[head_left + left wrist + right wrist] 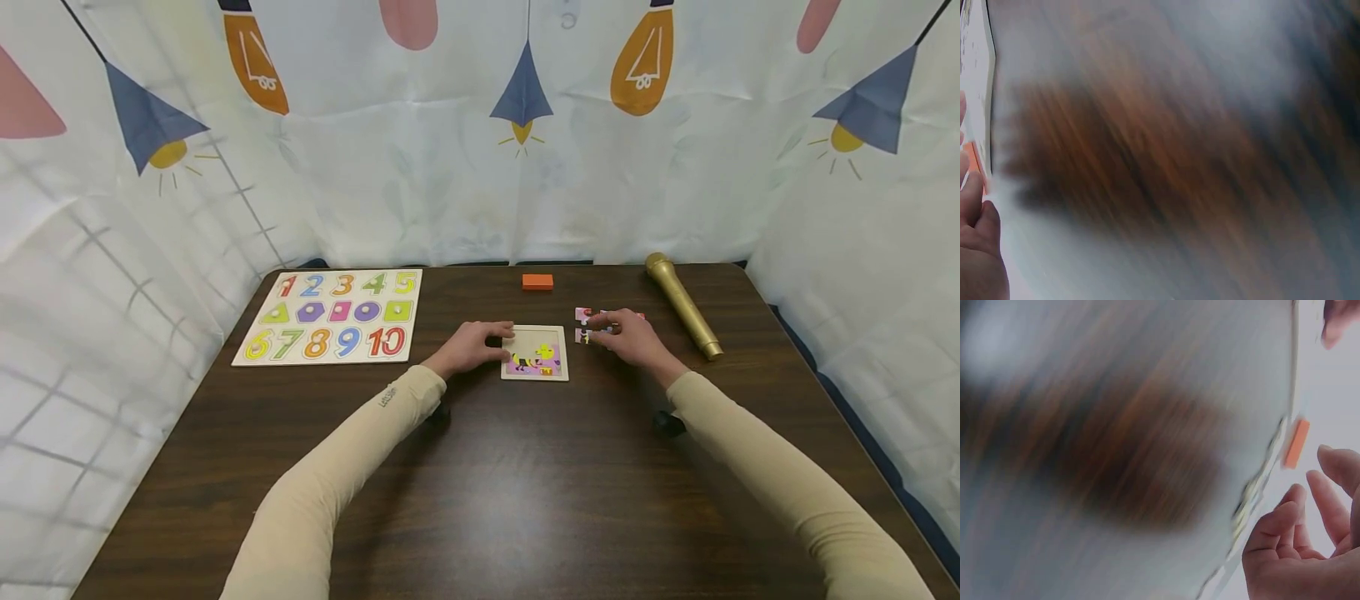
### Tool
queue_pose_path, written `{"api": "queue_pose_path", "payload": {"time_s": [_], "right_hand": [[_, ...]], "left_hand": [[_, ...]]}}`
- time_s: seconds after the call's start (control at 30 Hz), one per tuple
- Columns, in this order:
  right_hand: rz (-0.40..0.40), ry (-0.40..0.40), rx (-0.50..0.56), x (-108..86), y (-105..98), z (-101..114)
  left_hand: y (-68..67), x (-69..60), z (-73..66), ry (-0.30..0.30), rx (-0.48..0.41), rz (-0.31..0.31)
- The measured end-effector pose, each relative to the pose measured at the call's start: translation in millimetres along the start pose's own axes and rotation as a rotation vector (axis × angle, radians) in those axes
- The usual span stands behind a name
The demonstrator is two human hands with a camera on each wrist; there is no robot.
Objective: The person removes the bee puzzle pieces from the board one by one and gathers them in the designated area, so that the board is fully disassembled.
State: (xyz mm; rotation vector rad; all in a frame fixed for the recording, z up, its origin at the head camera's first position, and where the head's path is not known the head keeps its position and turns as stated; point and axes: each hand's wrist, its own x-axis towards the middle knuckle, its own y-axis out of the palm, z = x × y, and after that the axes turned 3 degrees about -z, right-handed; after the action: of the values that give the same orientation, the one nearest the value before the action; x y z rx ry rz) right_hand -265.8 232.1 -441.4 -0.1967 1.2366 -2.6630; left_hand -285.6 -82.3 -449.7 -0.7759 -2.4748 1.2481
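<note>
My left hand (476, 346) is at the left side of a small square puzzle tray (535, 377), with thumb and fingertips spread along its edge. Coloured puzzle pieces (542, 360) fill the lower part of the tray's inside, and bare board shows above them. To the right, my right hand (628, 335) hovers over or touches loose puzzle pieces (582, 315), which it partly covers. In the right wrist view, the thumb and fingers of my right hand (1310, 550) stand apart, with nothing visible between them. Only part of my left hand (979, 237) shows in the left wrist view.
A number and shape board (360, 358) lies at the table's back left. Behind the tray is an orange block (537, 282). A gold microphone-shaped stick (684, 308) lies at the back right of the dark wooden table (510, 483). A printed curtain (450, 183) hangs behind.
</note>
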Motion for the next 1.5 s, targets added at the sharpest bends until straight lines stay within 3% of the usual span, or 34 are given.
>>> {"api": "queue_pose_path", "payload": {"time_s": [0.2, 0.4, 0.7, 1.0, 1.5], "right_hand": [[0.071, -0.049, 0.037, -0.2, 19.2, 27.5], [0.124, -0.074, 0.056, 2.6, 37.1, 42.9], [0.156, -0.087, 0.023, 7.2, 51.3, 43.8], [0.142, -0.079, -0.007, 3.9, 53.3, 47.1], [0.157, -0.081, -0.06, 7.3, 53.0, 47.5]], "left_hand": [[9.5, 5.9, -9.2, 0.031, -0.037, 0.02], [16.7, 8.9, -12.8, 0.015, -0.012, 0.027], [14.4, 9.9, -10.9, 0.05, 0.006, 0.048], [12.7, 10.2, -6.7, 0.067, -0.007, 0.072], [13.3, 10.2, -9.2, 0.066, 0.018, 0.05]]}}
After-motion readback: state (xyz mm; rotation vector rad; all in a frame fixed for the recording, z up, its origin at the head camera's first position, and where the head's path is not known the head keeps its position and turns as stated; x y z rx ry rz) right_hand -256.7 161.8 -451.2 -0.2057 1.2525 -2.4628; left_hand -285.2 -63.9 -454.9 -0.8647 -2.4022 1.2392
